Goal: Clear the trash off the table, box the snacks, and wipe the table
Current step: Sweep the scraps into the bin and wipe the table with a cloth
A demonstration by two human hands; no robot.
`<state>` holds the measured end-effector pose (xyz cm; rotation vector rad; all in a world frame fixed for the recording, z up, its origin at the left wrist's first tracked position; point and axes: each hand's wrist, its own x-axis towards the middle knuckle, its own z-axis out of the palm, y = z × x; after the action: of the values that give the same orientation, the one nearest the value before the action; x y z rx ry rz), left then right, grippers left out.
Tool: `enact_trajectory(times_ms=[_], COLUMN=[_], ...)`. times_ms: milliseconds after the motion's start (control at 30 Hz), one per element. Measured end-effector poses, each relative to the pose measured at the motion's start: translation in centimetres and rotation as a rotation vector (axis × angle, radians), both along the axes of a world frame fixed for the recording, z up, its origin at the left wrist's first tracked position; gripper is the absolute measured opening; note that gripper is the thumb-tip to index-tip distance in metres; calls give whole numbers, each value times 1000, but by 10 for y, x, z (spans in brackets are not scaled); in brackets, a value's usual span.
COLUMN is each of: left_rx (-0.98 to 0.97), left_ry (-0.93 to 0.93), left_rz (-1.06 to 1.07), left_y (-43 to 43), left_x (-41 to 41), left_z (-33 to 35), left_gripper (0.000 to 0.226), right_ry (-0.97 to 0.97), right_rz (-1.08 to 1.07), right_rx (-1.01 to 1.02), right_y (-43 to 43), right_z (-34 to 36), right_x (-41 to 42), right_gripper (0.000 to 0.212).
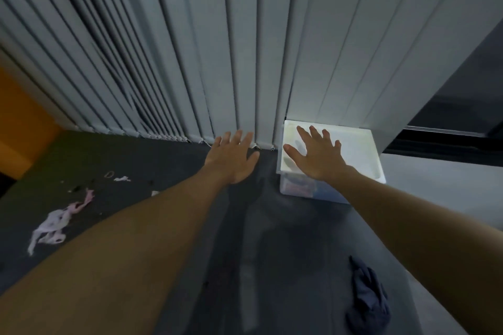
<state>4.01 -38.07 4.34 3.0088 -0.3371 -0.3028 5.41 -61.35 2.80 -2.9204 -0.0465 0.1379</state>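
Grey vertical blinds (245, 49) hang behind the storage box and fill the upper part of the view, their lower ends just behind the box's back edge. The dark desk (285, 253) carries the box at its far side and spreads out from it to the left and towards the person.

Two bare forearms reach forward towards the box. The right hand (315, 155) is open over the box's lid, fingers straight and spread, palm down. A shadow lies under it on the lid, and I cannot tell whether the palm touches the lid. The left hand (234, 158) is open too, fingers spread, just left of the box, in front of the blinds' lower ends, and it holds nothing.

The translucent plastic storage box (362, 155) has its white lid on. Through its near wall, coloured packets show as a blur.

A crumpled dark blue cloth (367, 296) lies on the desk well nearer the person than the box, under the right forearm.

A crumpled pink-and-white wrapper (57, 226) lies far left of the box. Between them, nearer the wrapper, lie a small white scrap (122, 179) and, just beside it, a rubber band (109, 174).
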Motion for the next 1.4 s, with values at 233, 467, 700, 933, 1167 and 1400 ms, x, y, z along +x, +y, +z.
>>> enact_trajectory(times_ms=[233,467,700,933,1167,1400], left_rx=[-31,-62,-71,-75,-95,-112], left_ry=[-37,-40,-38,-38,-34,41], left_rz=[93,166,247,253,176,22], left_y=[71,165,256,304,283,206], left_x=[-36,-71,-109,-135,-132,-117], left_z=[14,22,24,22,16,-4], left_gripper=[67,68,67,66,66,67], right_ry=[-40,1,-47,-87,-100,-88], right_rz=[96,175,266,298,192,24], right_rx=[45,85,130,174,202,219], right_y=[63,155,241,286,265,187], right_z=[17,23,22,19,23,16], right_x=[-16,-35,-60,-82,-103,-123], right_gripper=[75,75,72,78,70,73])
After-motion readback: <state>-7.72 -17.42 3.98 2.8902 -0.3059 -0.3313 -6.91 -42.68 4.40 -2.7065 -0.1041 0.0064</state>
